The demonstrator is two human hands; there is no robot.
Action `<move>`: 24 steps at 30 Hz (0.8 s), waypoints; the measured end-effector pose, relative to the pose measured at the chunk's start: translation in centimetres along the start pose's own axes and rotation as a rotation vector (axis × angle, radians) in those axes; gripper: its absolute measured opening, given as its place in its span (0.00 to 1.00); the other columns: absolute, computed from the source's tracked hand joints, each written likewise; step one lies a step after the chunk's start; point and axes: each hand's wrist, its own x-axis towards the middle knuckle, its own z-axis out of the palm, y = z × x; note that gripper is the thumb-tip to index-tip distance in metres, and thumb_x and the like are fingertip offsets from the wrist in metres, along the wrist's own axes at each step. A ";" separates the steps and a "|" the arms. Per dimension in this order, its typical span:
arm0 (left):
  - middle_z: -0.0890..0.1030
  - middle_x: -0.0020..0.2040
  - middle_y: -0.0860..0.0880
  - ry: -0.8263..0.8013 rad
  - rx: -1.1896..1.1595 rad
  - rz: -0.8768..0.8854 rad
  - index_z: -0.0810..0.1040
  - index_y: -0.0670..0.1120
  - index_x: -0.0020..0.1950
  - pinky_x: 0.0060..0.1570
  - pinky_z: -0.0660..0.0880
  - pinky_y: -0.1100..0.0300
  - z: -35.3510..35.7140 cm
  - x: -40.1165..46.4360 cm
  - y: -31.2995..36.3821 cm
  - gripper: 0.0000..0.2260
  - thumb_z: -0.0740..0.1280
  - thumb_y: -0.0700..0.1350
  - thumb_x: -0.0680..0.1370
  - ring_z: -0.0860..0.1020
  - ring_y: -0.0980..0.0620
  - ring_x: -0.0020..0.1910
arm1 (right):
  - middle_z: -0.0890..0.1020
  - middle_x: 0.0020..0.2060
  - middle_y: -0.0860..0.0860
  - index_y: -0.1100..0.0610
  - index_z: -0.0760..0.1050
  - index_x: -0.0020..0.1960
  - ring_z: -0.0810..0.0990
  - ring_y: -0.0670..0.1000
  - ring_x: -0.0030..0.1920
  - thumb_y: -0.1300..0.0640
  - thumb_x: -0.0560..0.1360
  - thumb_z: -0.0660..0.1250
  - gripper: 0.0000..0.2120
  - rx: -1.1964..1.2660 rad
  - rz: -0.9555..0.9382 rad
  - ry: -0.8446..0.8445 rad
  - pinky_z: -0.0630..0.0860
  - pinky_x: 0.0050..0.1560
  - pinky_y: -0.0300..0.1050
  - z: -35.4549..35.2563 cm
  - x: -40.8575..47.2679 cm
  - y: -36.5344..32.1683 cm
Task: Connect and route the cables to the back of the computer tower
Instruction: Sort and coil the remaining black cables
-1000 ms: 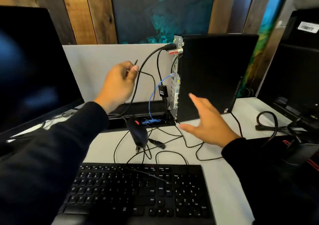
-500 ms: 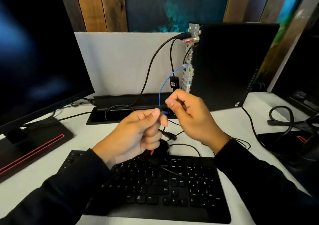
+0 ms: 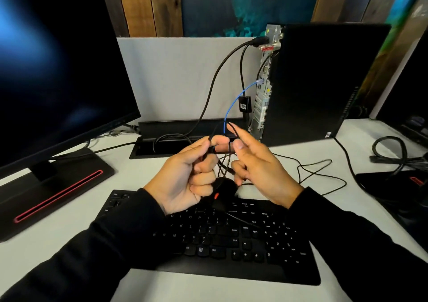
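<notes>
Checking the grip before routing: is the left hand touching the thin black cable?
Touching. The head view shows the left hand pinching the thin black cable between thumb and forefinger.
</notes>
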 end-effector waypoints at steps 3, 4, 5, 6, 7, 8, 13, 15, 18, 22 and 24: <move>0.56 0.30 0.52 -0.039 0.016 -0.007 0.81 0.47 0.51 0.22 0.52 0.65 0.0 0.2 -0.5 0.13 0.59 0.50 0.83 0.50 0.56 0.25 | 0.73 0.31 0.51 0.57 0.78 0.56 0.62 0.45 0.27 0.53 0.87 0.54 0.15 0.006 -0.026 0.072 0.63 0.27 0.39 0.1 0.1 -0.5; 0.57 0.29 0.52 -0.072 0.002 0.002 0.80 0.45 0.50 0.23 0.54 0.64 0.0 0.3 -0.7 0.13 0.59 0.50 0.83 0.52 0.56 0.25 | 0.68 0.28 0.48 0.58 0.77 0.51 0.62 0.44 0.27 0.53 0.87 0.54 0.16 0.001 -0.012 0.101 0.61 0.27 0.38 -0.1 0.1 -0.5; 0.58 0.29 0.52 -0.110 -0.015 0.014 0.80 0.44 0.49 0.26 0.56 0.62 -0.1 0.5 -0.8 0.14 0.58 0.50 0.84 0.53 0.55 0.26 | 0.65 0.28 0.46 0.59 0.76 0.48 0.61 0.44 0.28 0.53 0.87 0.54 0.16 -0.010 0.000 0.128 0.60 0.27 0.38 -0.2 0.2 -0.4; 0.60 0.28 0.52 -0.146 -0.024 0.026 0.80 0.43 0.50 0.28 0.57 0.61 -0.1 0.7 -0.8 0.14 0.58 0.49 0.84 0.55 0.55 0.26 | 0.64 0.28 0.46 0.58 0.76 0.47 0.60 0.44 0.28 0.54 0.87 0.55 0.17 -0.030 0.008 0.150 0.58 0.27 0.39 -0.4 0.3 -0.3; 0.63 0.28 0.52 -0.171 -0.020 0.038 0.81 0.42 0.52 0.31 0.59 0.60 -0.1 0.8 -0.7 0.15 0.58 0.48 0.83 0.57 0.54 0.27 | 0.63 0.29 0.47 0.58 0.77 0.47 0.60 0.45 0.29 0.54 0.87 0.55 0.17 -0.048 0.007 0.160 0.57 0.28 0.40 -0.5 0.4 -0.1; 0.65 0.29 0.51 -0.189 -0.006 0.052 0.81 0.40 0.56 0.33 0.61 0.59 -0.1 0.8 -0.6 0.15 0.58 0.47 0.83 0.59 0.54 0.28 | 0.63 0.30 0.50 0.57 0.79 0.48 0.59 0.46 0.30 0.54 0.87 0.56 0.16 -0.074 -0.007 0.167 0.56 0.28 0.41 -0.5 0.5 0.0; 0.73 0.39 0.46 -0.244 0.088 0.128 0.69 0.48 0.78 0.41 0.68 0.54 0.1 0.8 -0.6 0.23 0.58 0.40 0.82 0.67 0.50 0.34 | 0.78 0.35 0.53 0.42 0.81 0.54 0.75 0.53 0.34 0.49 0.84 0.57 0.12 -0.410 -0.076 0.011 0.77 0.40 0.53 -0.4 0.2 0.7; 0.73 0.43 0.44 -0.240 0.116 0.162 0.66 0.55 0.79 0.42 0.71 0.53 0.0 0.9 -0.9 0.25 0.58 0.40 0.83 0.67 0.50 0.35 | 0.83 0.38 0.45 0.34 0.77 0.49 0.79 0.45 0.38 0.61 0.84 0.56 0.23 -0.492 -0.010 -0.132 0.76 0.47 0.46 -0.4 -0.2 0.4; 0.74 0.48 0.42 -0.190 0.147 0.220 0.64 0.61 0.79 0.43 0.72 0.51 -0.2 1.1 -1.2 0.26 0.58 0.41 0.84 0.67 0.48 0.36 | 0.82 0.37 0.43 0.33 0.73 0.47 0.78 0.43 0.35 0.63 0.84 0.55 0.25 -0.713 0.028 -0.231 0.75 0.39 0.39 -0.3 -0.9 -0.4; 0.75 0.46 0.44 0.030 0.190 0.312 0.64 0.61 0.79 0.39 0.74 0.54 -0.2 1.5 -1.1 0.26 0.59 0.43 0.82 0.67 0.50 0.34 | 0.82 0.44 0.53 0.39 0.71 0.61 0.81 0.58 0.48 0.46 0.86 0.54 0.09 -1.209 -0.006 -0.386 0.76 0.56 0.55 -0.2 -1.4 -0.3; 0.75 0.44 0.45 0.099 0.223 0.366 0.63 0.59 0.80 0.41 0.76 0.55 -0.3 1.7 -1.0 0.25 0.57 0.42 0.83 0.67 0.50 0.35 | 0.78 0.46 0.53 0.43 0.68 0.71 0.79 0.61 0.51 0.41 0.85 0.52 0.16 -1.436 -0.030 -0.453 0.73 0.57 0.55 0.1 -1.8 -0.8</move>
